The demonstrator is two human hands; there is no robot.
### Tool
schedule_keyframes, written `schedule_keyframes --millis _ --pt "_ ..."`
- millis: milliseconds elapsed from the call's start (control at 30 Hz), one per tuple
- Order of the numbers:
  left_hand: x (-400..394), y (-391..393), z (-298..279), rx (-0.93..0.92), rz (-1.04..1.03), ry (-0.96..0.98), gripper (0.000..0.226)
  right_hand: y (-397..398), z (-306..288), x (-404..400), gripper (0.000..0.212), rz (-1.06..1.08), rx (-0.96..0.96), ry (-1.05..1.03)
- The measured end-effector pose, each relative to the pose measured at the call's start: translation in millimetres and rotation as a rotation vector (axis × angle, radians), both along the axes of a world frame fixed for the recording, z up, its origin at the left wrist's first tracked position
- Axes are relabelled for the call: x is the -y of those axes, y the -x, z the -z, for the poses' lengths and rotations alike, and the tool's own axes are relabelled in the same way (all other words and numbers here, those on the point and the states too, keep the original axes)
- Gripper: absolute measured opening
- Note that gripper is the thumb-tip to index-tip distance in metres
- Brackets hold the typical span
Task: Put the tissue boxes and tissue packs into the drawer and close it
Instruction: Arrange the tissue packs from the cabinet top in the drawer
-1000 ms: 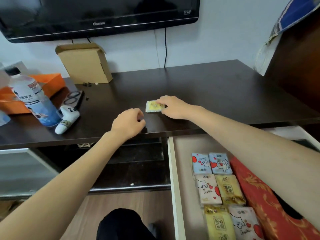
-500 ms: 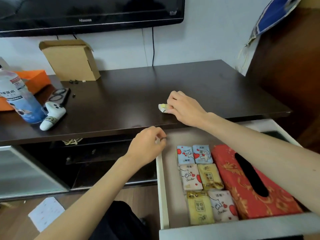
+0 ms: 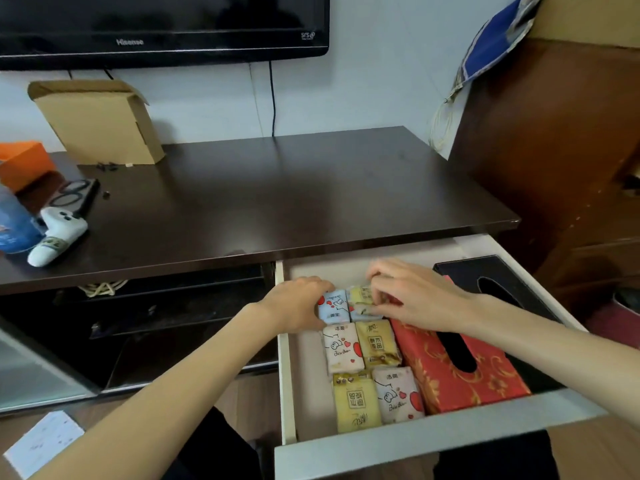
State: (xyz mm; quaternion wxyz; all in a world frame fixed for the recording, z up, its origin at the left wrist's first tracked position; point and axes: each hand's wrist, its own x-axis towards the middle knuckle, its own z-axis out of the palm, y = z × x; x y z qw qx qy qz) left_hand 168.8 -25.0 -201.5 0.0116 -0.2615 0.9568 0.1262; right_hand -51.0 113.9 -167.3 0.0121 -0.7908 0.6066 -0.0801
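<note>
Both forearms reach forward (left hand [image 3: 298, 304] curled, right hand [image 3: 412, 296] pinching).
</note>
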Motion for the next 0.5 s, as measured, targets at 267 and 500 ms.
schedule_keyframes --millis 267,500 --pt "0 -3 4 -0.053 -0.014 -0.092 0.058 3 16 30 0.097 0.178 0.056 -0.3" --pt "-3 -2 2 -0.052 -0.006 -0.108 0.056 9 21 34 0.095 0.224 0.124 -0.312"
